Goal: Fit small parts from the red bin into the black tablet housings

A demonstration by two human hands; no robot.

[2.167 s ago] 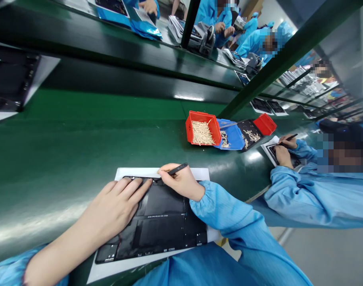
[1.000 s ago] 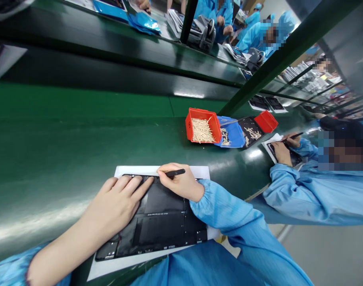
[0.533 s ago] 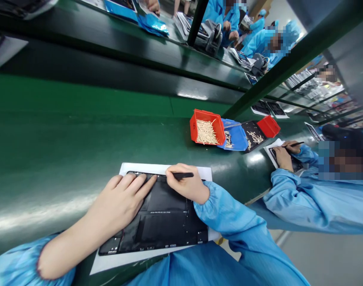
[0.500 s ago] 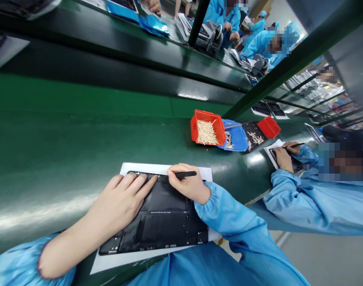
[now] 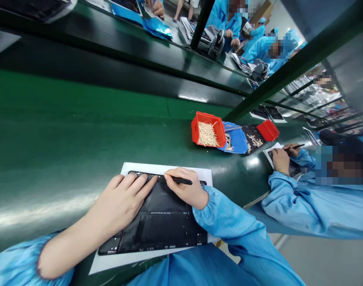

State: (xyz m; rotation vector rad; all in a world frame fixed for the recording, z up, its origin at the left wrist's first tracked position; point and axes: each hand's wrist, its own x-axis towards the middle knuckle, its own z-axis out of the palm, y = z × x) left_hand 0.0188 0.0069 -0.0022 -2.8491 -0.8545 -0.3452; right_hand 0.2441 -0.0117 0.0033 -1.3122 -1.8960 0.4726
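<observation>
Black tablet panel (image 5: 160, 222) lies on a white sheet (image 5: 166, 169), which sits on the green surface (image 5: 80, 147). From the head view, the left hand (image 5: 118, 202) lies wide open, its fingers pressing flat near the panel's top edge. The right hand (image 5: 184, 188) keeps a narrow grip on a black pen-like tool (image 5: 183, 180), its tip at that edge.

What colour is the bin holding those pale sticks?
The bin is red, clearest in the head view.

A factory assembly line — green conveyor belt (image 5: 65, 135), blue-smocked workers (image 5: 312, 210).

Two hands (image 5: 118, 206), one black panel (image 5: 160, 202), two red bins (image 5: 207, 129).
</observation>
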